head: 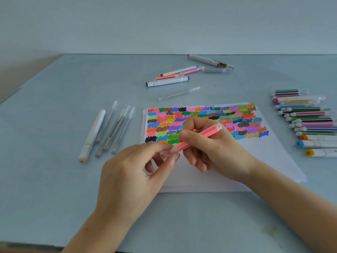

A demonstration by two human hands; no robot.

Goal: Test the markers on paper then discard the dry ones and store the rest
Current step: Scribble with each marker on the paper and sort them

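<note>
step: looks like the cap is either coming off or going back on the pink marker (197, 136), can't tell which from one shot.

right hand: the right hand (209, 143) has its thumb and fingers wrapped round the middle of the barrel, holding it slanted over the paper (264, 154), back end up and to the right.

left hand: the left hand (135, 170) pinches the clear cap (168, 152) at the low end between thumb and fingertips, other fingers loosely curled under.

how I'd do it: keep the pull or push dead straight along the barrel, barrel hand still, so the tip doesn't smear a finger. If it's coming off, park the cap close by so it doesn't roll under the sheets.

where to test: the scribble blocks fill the top half of the sheet, so the bare white strip below the last row is the spot for a swatch.

the marker: pink body with pale stripes down its length, whitish plug on the back end. Tip is hidden by the cap and fingers, so no clue whether it's dry.

other piles: row of coloured markers (308, 119) at the right edge of the table (54, 198), a loose bunch (169, 79) at the back, clear pens (113, 130) to the left. My guess is these are sorted piles, but which is which I can't say.
</note>
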